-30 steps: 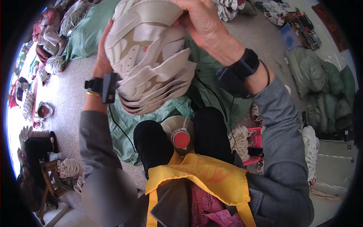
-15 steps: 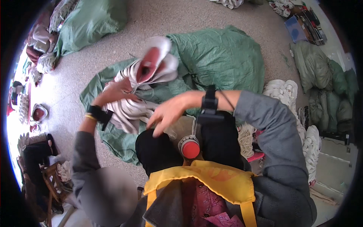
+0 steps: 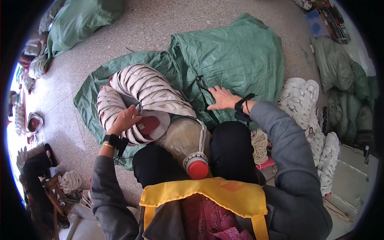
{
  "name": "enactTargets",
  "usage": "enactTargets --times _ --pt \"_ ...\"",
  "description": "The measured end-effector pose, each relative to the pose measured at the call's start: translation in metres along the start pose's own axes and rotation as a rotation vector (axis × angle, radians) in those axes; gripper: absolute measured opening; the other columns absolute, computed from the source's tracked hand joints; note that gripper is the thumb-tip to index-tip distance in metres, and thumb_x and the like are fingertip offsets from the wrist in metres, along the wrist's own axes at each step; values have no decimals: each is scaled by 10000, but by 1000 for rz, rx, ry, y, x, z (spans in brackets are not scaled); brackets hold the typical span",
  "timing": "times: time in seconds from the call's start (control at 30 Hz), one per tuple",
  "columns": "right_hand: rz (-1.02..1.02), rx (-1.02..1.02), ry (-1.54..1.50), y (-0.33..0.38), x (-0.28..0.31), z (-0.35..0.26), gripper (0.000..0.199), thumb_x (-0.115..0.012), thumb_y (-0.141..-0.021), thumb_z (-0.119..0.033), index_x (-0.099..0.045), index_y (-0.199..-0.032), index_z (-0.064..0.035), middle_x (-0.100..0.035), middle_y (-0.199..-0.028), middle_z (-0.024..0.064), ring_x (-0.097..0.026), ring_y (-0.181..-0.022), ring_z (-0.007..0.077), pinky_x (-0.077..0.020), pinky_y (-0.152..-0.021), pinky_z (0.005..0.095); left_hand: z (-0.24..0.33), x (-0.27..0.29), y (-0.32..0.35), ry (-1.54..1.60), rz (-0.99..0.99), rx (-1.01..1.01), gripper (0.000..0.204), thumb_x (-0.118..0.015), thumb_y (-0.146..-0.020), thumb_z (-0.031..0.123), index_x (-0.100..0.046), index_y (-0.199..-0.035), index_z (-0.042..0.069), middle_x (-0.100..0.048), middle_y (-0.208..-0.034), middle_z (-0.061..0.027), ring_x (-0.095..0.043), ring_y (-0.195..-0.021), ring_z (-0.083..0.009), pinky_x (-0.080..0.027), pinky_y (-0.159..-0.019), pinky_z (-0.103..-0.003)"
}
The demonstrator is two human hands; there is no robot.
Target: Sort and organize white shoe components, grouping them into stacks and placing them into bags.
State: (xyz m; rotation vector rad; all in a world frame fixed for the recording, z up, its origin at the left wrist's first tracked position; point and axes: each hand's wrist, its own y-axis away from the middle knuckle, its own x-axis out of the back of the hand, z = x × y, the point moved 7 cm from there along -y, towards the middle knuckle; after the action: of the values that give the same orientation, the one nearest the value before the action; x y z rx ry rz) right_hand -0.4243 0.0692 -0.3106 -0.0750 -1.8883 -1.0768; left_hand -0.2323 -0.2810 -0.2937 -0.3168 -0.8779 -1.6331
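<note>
A curved, nested stack of white shoe uppers (image 3: 156, 86) with reddish-brown linings lies on a green woven sack (image 3: 90, 98) before my knees. The fingers and thumb of my left hand (image 3: 126, 119) are apart, and the hand rests on the stack's near left part beside an upper with a reddish insole (image 3: 149, 125). With fingers spread, my right hand (image 3: 223, 98) is over the bulging green sack (image 3: 236, 56), near a dark tie. It holds nothing. Between my knees stands a large clear plastic jug (image 3: 184, 140) with a red cap (image 3: 198, 170) and a white cord at its neck.
More stacks of white uppers (image 3: 298, 98) lie along my right side, near a bundle of pale cord (image 3: 260, 148). Stuffed green sacks (image 3: 334, 66) stand by the right wall below a blue box (image 3: 317, 24). At far left are another green sack (image 3: 86, 24) and a wooden stool (image 3: 54, 192).
The blurred stack of uppers that was lifted by my left hand now lies curved on the sack. My right hand has moved from above my left knee forward and right to the bulging sack.
</note>
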Motion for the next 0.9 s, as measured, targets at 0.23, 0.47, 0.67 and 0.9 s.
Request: enactTargets --times 0.23,0.47,0.67,0.9 --pt "304 -3 3 18 -68 36 336 -692 -749 -96 -548 -1020 41 -507 -1103 244 -541 -1002 445 -441 -822 528 69 17 -27 41 62 23 277 -703 -812 221 -538 -814 -2 -614 -700 -158 -614 -650 -327 -457 -599 -410" --pt "832 -282 -838 75 26 148 320 -671 -770 -107 -604 -1050 33 -664 -985 172 -631 -926 279 -487 -806 384 146 14 -86 29 25 -239 333 -735 -797 271 -542 -836 3 -613 -728 -146 -629 -686 -289 -477 -631 -395" --pt "970 0 -1515 195 159 162 287 -602 -856 -66 -586 -1122 42 -633 -1046 71 -580 -960 158 -440 -866 282 254 1 -148 -107 -58 -211 601 -751 -755 536 -553 -881 -17 -627 -810 -183 -640 -792 -329 -500 -720 -397" --pt "1059 81 -1706 292 185 137 356 -591 -912 -128 -565 -1229 30 -640 -1156 92 -612 -1044 179 -481 -893 311 326 -50 -205 239 -107 27 1106 -703 -667 751 -417 -1228 -158 -586 -1170 -265 -580 -1142 -317 -477 -925 -385"
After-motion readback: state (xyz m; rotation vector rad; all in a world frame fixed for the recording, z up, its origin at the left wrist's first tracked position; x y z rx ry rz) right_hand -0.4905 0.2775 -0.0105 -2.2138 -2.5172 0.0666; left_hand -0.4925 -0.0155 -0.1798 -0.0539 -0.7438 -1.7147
